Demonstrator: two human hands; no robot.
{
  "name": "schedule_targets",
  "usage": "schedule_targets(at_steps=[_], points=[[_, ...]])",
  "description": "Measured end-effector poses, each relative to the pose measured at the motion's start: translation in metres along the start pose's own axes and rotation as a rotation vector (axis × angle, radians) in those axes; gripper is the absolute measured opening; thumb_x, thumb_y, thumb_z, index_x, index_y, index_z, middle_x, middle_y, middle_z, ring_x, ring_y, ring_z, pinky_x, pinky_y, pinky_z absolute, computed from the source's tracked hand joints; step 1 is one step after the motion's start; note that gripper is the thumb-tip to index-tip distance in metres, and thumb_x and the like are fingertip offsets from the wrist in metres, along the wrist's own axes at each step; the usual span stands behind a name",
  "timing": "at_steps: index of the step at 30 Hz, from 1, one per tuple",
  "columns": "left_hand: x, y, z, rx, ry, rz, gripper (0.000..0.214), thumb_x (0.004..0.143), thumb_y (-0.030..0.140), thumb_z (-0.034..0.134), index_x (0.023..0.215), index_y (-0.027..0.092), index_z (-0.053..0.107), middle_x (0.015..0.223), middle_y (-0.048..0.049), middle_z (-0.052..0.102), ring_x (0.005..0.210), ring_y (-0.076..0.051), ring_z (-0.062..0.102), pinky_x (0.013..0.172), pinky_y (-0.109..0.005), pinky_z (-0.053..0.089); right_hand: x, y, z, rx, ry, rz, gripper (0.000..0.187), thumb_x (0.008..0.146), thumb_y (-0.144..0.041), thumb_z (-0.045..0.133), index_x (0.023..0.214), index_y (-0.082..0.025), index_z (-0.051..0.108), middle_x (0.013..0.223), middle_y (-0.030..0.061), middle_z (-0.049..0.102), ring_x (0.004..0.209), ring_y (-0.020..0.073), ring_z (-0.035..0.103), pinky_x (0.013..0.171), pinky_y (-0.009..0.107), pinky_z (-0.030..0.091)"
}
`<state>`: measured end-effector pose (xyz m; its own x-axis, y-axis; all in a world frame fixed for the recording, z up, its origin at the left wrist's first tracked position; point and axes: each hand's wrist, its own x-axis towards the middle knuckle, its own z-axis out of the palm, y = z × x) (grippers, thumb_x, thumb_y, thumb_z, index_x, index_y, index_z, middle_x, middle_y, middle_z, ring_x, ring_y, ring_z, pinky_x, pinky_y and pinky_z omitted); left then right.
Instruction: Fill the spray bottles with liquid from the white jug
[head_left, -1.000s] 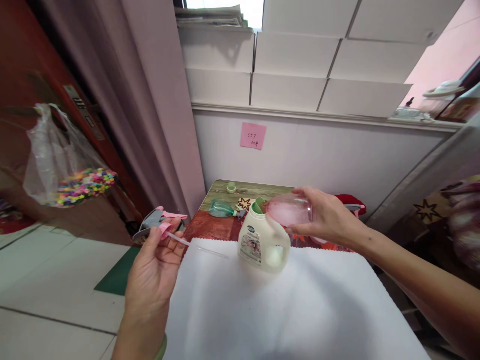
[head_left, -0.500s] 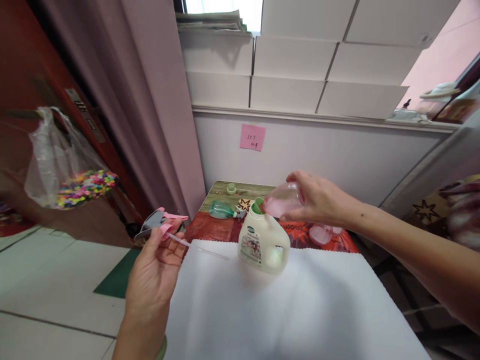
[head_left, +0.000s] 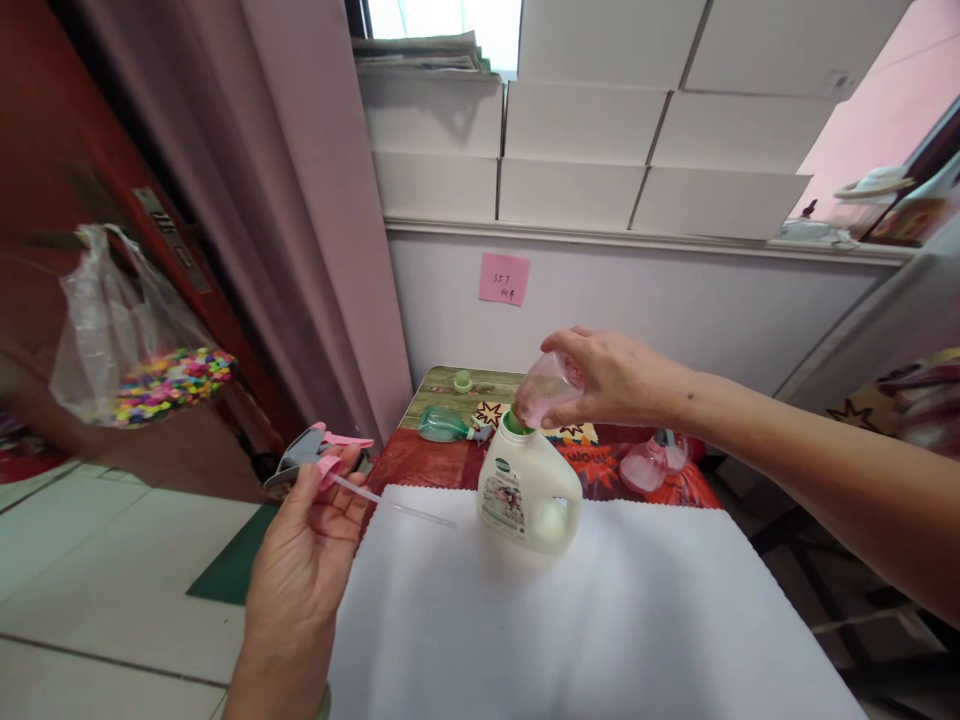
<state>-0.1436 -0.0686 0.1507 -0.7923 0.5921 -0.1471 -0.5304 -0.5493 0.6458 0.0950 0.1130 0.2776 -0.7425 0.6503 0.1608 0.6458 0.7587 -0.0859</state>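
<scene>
My left hand (head_left: 319, 545) is closed around a pink and grey spray head (head_left: 319, 458), whose thin clear tube points right over the white cloth. In my right hand (head_left: 604, 375) is a clear pink bottle (head_left: 546, 388), tipped steeply with its mouth down at the green opening of a cream detergent jug (head_left: 529, 495). The jug stands upright on the cloth, its handle to the right. My fingers and the jug's rim partly hide the bottle's mouth, and I cannot make out any flow.
A green spray bottle (head_left: 444, 424) lies behind the jug to the left, near a small green cap (head_left: 463, 381). Another pink bottle (head_left: 654, 462) is at the right. White cloth (head_left: 585, 630) covers the table's front; a bag of beads (head_left: 172, 385) hangs at the left.
My right hand has moved a little left and tilted the pink bottle more steeply into the jug's opening. My left hand holds the spray head in nearly the same place.
</scene>
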Motion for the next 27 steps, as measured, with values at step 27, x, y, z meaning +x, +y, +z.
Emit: schedule_targets(at_steps=[27], points=[[-0.005,-0.003,0.012,-0.006,0.105,-0.054,0.028,0.102,0.012,0.047,0.106,0.014,0.075,0.087,-0.0068,0.080,0.068,-0.013,0.074,0.061,-0.019,0.061,0.030,-0.001,-0.009,0.024,0.004,-0.023,0.079,0.068,-0.063,0.082,0.129,-0.018,0.062,0.117,0.0128,0.071,0.100,0.0312,0.067,0.079,0.038,0.050]])
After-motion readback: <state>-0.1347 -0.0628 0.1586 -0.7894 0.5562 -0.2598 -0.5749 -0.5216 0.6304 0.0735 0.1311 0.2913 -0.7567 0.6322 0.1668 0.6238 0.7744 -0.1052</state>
